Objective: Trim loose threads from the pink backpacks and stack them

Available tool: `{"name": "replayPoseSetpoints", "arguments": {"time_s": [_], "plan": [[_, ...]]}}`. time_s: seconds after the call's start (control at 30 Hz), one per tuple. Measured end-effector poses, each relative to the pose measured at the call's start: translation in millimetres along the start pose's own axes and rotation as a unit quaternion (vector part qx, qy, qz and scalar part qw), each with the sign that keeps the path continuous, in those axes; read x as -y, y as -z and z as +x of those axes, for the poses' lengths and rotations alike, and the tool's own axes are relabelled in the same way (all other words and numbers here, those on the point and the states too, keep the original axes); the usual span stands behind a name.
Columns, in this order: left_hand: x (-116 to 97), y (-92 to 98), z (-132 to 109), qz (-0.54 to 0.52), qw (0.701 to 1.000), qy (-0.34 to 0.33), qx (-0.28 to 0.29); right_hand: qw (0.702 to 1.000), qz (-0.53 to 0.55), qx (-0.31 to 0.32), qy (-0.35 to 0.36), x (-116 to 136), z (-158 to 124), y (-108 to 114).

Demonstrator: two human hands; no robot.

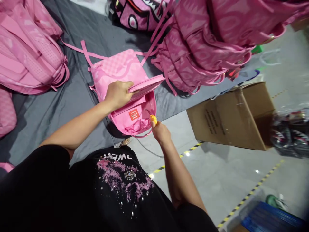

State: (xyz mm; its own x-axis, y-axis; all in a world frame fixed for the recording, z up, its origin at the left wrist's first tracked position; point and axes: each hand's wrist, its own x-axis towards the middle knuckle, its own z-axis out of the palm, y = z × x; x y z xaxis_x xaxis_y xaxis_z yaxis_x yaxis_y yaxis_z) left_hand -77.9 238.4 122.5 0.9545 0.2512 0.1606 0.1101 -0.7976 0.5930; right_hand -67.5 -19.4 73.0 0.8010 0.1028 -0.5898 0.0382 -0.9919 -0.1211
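A pink backpack [116, 69] lies unzipped on the grey cloth, its opening toward me. My left hand [118, 94] is closed on the edge of the backpack's raised flap [147, 83], holding it up. Inside the opening a red label [134, 114] shows on the pink lining [138, 125]. My right hand [160, 132] is closed around a small tool with a yellow handle [153, 119], at the right rim of the opening. A thin dark tip points from it into the bag; its exact kind is not clear.
Pink backpacks lie at the left [29, 51] and are piled at the right [193, 48]. A pink-and-black bag [135, 16] sits at the back. Beyond the grey cloth's [82, 129] edge, an open cardboard box [227, 119] stands on the floor, near plastic-wrapped goods [292, 132] and a blue crate [267, 219].
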Motion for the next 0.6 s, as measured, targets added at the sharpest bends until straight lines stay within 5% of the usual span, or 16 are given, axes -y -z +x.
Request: {"name": "replayPoseSetpoints", "arguments": {"time_s": [0.2, 0.37, 0.47, 0.53, 0.6], "plan": [[0, -6.4, -7, -0.012, 1.0, 0.017, 0.007, 0.989, -0.004, 0.149, -0.012, -8, -22, 34], [-15, -0.3, -33, -0.022, 0.993, 0.036, 0.111, 0.973, 0.196, 0.118, -0.019, -26, -25, 11], [2, -7.5, -66, -0.135, 0.966, 0.001, 0.22, 0.937, 0.336, 0.092, 0.003, -61, -29, -15], [28, -22.2, -86, -0.175, 0.968, 0.096, 0.15, 0.907, 0.414, 0.077, 0.014, -90, -34, -30], [53, -41.5, -101, -0.184, 0.937, 0.293, 0.044, 0.907, 0.408, 0.102, -0.002, -115, -38, -38]]}}
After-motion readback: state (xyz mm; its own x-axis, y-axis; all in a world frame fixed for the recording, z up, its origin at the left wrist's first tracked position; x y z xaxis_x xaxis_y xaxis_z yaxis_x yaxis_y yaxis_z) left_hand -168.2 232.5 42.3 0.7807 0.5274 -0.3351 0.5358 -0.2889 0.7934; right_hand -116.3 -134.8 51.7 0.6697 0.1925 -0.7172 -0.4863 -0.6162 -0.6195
